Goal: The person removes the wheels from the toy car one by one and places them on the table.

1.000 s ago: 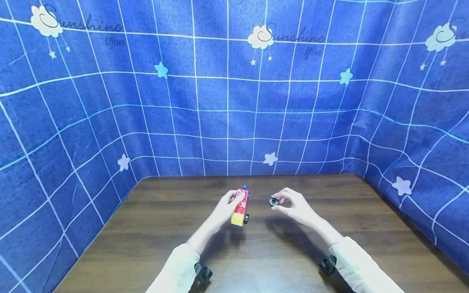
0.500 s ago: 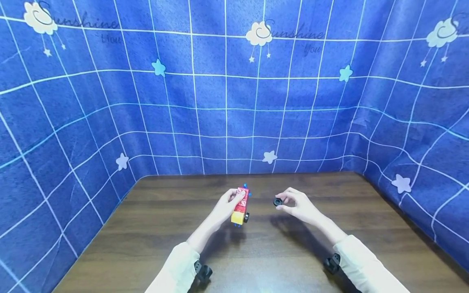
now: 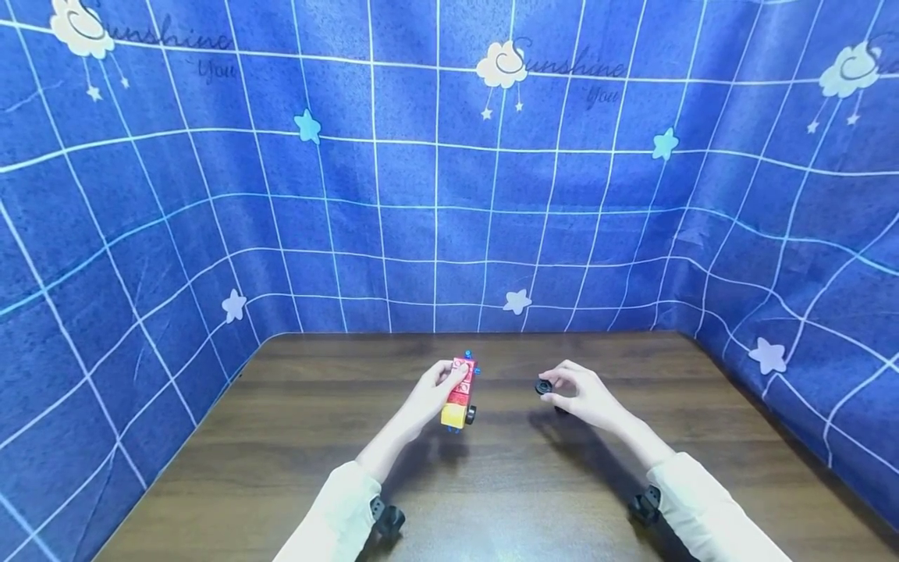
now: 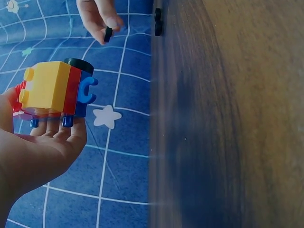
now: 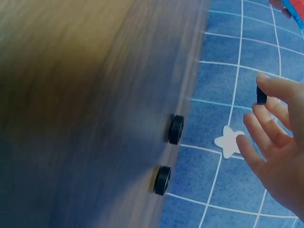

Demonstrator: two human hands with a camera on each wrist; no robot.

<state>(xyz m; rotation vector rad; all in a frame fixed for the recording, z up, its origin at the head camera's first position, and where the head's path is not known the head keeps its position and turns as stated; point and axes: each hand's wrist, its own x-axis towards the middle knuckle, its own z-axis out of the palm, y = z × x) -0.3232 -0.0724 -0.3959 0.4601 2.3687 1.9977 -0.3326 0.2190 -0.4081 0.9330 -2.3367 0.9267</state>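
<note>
One black wheel sits pinched in a person's right hand, apart from the red-and-yellow toy vehicle that the left hand grips above the worktop. Two loose wheels lie below. Wheel fitting appears to be underway; the next move likely calls for aligning the held piece with a bare blue peg.
</note>
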